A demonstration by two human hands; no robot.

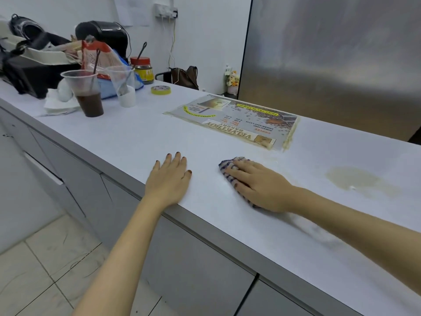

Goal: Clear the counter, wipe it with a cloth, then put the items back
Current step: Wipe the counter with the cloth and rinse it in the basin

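Observation:
My right hand (257, 185) presses flat on a blue-and-white striped cloth (227, 172) on the white counter (141, 137), just in front of a taped-down menu sheet (232, 119). My left hand (169, 176) lies flat on the counter near its front edge, fingers straight, holding nothing. At the far left stand a plastic cup of dark drink (87, 94), a clear cup with white powder and a spoon (124, 87), a red-lidded jar (142, 69) and a yellow tape roll (161, 90).
A brownish stain (350, 179) marks the counter to the right of the cloth. Bags, a black appliance (102, 34) and tissues (57, 103) crowd the far left end. A steel fridge (330, 60) stands behind the counter. Grey cabinet fronts and a tiled floor lie below.

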